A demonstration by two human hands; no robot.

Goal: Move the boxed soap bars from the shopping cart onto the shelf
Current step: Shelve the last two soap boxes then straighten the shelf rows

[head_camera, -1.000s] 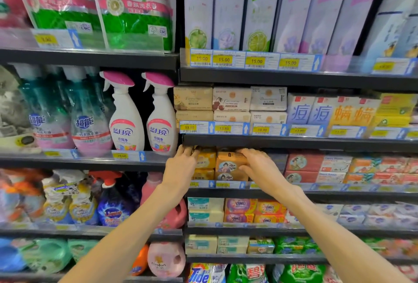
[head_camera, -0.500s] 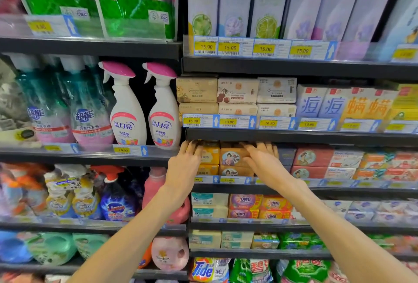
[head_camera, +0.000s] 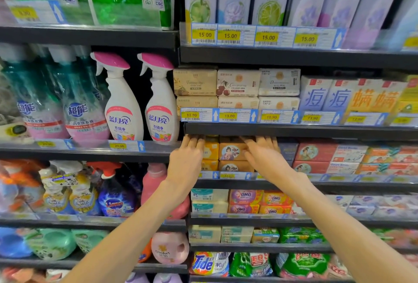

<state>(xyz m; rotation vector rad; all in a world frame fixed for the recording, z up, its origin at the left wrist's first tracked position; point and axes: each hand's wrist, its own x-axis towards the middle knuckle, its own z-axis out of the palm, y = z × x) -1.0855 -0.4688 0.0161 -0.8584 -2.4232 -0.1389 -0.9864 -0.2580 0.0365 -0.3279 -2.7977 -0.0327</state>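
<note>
Compared with a second ago, the left hand (head_camera: pixel 184 165) and right hand (head_camera: pixel 263 158) have flattened, fingers straight against the boxed soap bars (head_camera: pixel 230 152) and pushing them deeper onto the shelf (head_camera: pixel 339 184) (cart out of view). Neither hand grips; placement appears nearly complete.

Shelf (head_camera: pixel 294 131), soap row: orange boxed soap bars (head_camera: pixel 230 152) stacked two high, yellow boxes just left, red boxes to the right. Left hand (head_camera: pixel 185 162) and right hand (head_camera: pixel 264 158) both reach in, fingers straight, flanking the orange stack. Two pink-capped spray bottles (head_camera: pixel 123 104) stand in the neighbouring bay.
</note>
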